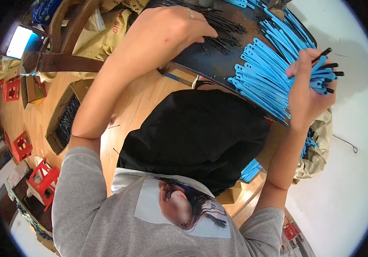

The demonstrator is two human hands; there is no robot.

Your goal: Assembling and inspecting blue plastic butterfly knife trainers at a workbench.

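My right hand (pixel 307 92) is wrapped round a bunch of blue plastic strips (pixel 321 77) with black rod ends (pixel 333 65) sticking out among them. It is raised at the right edge of the dark table (pixel 231 58). Beside and below it lies a spread pile of blue flat strips (pixel 263 70) with holes at their ends. My left hand (pixel 173 28) is over the table's far left part, near many thin black rods (pixel 224 25). Its fingers are curled together. The back of the hand hides whatever they may pinch.
A dark metal piece (pixel 277 7) stands at the table's far edge. On the right, a paper sack (pixel 319 150) holds more blue strips, beside a white wall (pixel 347 180). Leftward are a wooden chair (pixel 64 62), a box of black rods (pixel 66 120) and red stools (pixel 44 182).
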